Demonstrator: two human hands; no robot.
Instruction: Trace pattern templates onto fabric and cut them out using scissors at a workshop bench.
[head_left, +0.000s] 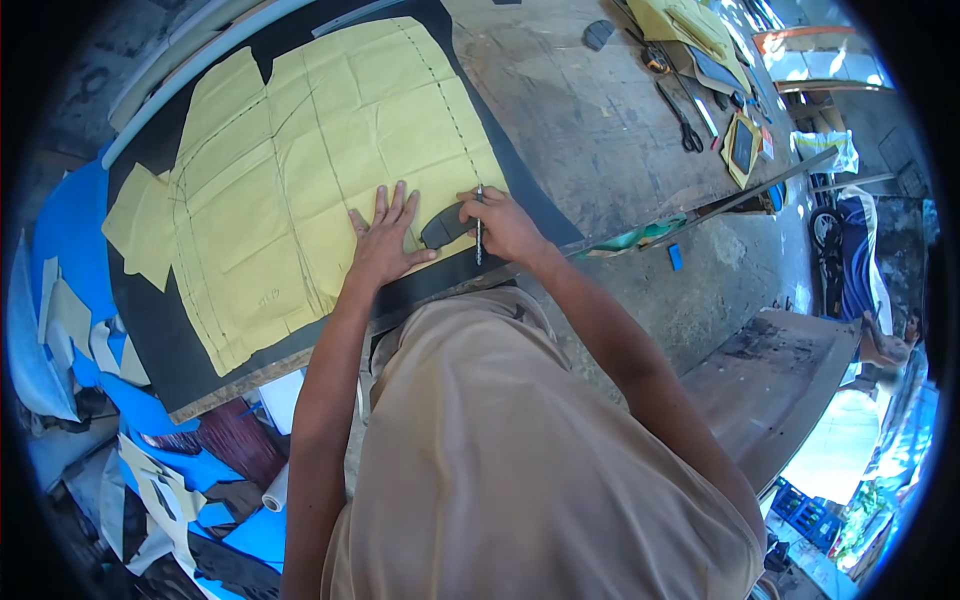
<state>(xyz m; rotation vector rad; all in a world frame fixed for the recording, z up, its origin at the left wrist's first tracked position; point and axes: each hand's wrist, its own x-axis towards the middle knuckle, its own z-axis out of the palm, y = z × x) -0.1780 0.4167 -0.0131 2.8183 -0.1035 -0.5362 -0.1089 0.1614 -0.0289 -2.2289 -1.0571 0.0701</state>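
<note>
A large yellow paper pattern with creases and dashed pen lines lies over a black sheet on the table. My left hand rests flat on the pattern near its front edge, fingers spread. Just right of it, a small dark grey rounded piece sits on the paper. My right hand grips a slim pen at the pattern's right front corner, its fingers closed beside the dark piece. Whether those fingers also touch the dark piece I cannot tell.
On the wooden table lie black scissors, a tape measure, a phone and folded yellow material at far right. Blue and white offcuts heap below left. A blue scrap is on the floor.
</note>
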